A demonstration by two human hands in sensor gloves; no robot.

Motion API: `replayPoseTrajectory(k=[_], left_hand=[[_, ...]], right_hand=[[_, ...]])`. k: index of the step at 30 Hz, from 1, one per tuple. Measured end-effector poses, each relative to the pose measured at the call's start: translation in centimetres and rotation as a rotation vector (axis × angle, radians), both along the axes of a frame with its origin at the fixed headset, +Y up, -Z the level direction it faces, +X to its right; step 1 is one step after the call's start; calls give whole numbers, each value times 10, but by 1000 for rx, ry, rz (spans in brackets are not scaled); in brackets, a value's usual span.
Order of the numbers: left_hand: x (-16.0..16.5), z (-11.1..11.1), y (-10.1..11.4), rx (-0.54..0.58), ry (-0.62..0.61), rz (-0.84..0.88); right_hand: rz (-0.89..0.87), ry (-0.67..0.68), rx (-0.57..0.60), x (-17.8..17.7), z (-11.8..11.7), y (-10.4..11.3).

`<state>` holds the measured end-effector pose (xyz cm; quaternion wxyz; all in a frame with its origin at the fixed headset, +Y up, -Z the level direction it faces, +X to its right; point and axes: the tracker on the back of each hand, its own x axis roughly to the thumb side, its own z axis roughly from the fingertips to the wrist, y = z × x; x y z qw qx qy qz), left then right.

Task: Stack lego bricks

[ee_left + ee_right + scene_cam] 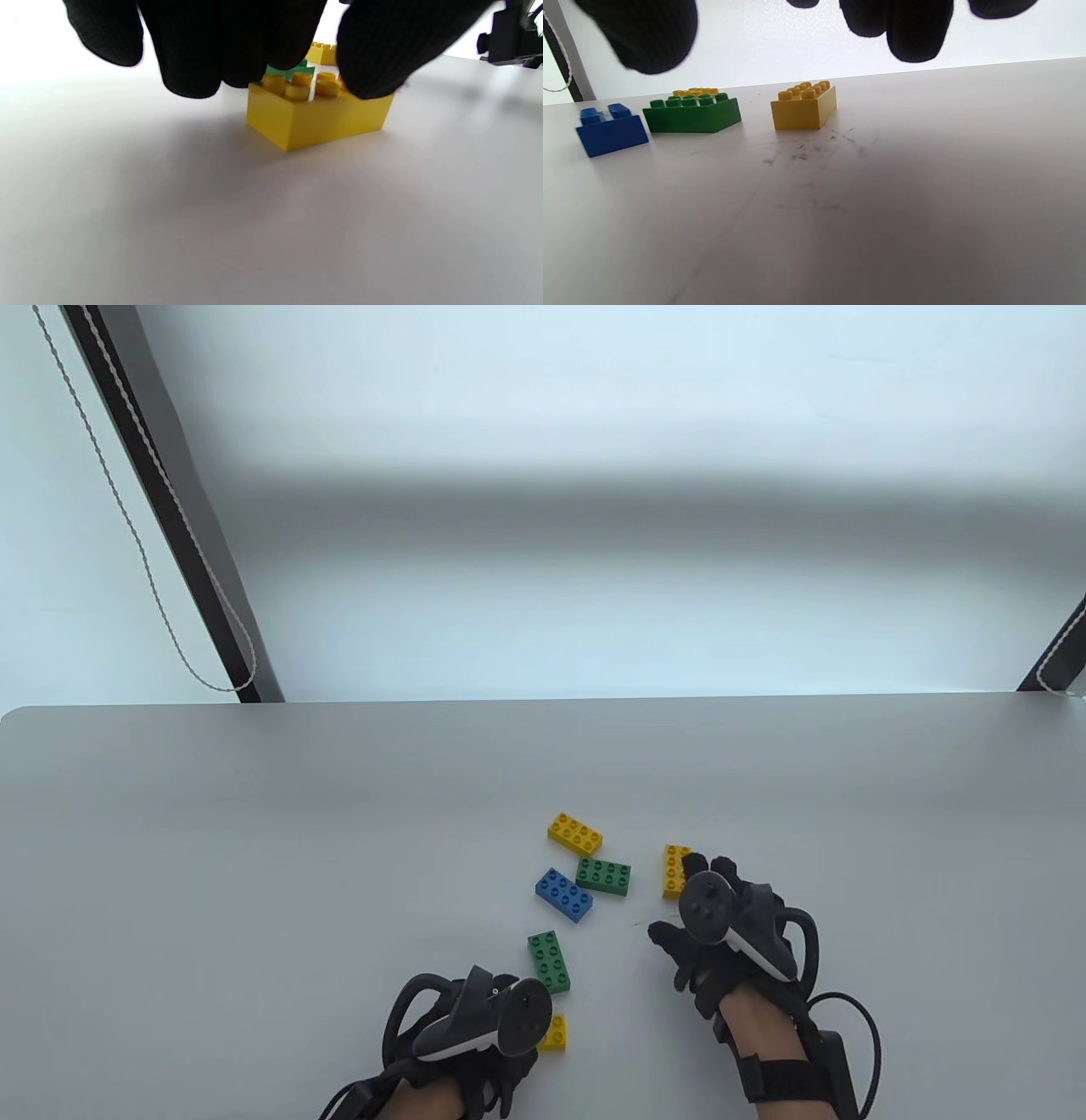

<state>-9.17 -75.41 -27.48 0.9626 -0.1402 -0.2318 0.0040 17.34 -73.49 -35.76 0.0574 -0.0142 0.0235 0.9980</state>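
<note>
With both of your hands low at the near edge of the worktop [254, 831], your left hand [475, 1027] sits right over the nearest yellow brick [316, 112], and the left wrist view shows your fingertips [373, 55] down on its studded top and far sides while it sits flat on the worktop, so that grip is closing on the brick but not lifting it. Just past it at about 12 o'clock lies a green brick [549, 960], also flat. Your right hand [721, 925] is at roughly 3 o'clock from that green one, hovering with fingers spread and nothing in them; the right wrist view shows the fingertips [916, 29] hanging clear above the worktop, so that grip is open. Another yellow brick [674, 870] sits partly under your right fingers in the table view, untouched. Further out toward 11 o'clock from your right hand there's a little cluster: a blue brick [564, 895], a second green brick [603, 875] just beside it, and a third yellow brick [575, 832] beyond both. All six bricks are single and unstacked.
</note>
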Motion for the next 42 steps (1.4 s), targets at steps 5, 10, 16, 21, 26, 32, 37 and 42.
replayPoseTrajectory(k=[5, 10, 16, 21, 26, 32, 37, 42], left_hand=[[-15, -3, 13, 31, 61, 71], [-25, -6, 22, 61, 109, 102], [-30, -8, 24, 60, 124, 112], [-34, -9, 26, 64, 136, 118], [-39, -11, 30, 70, 154, 136], [-43, -13, 31, 70, 167, 147], [-47, -14, 32, 72, 175, 151], [-53, -15, 35, 78, 193, 173]], right_hand=[[63, -70, 16, -10, -24, 3], [145, -151, 10, -20, -44, 1], [196, -253, -37, -26, -60, -3], [200, -315, -84, -30, -66, -8], [216, -353, -138, -32, -68, -16], [215, -363, -153, -31, -71, -23], [219, -321, -129, -27, -69, -24], [274, -212, -70, -23, -60, -19]])
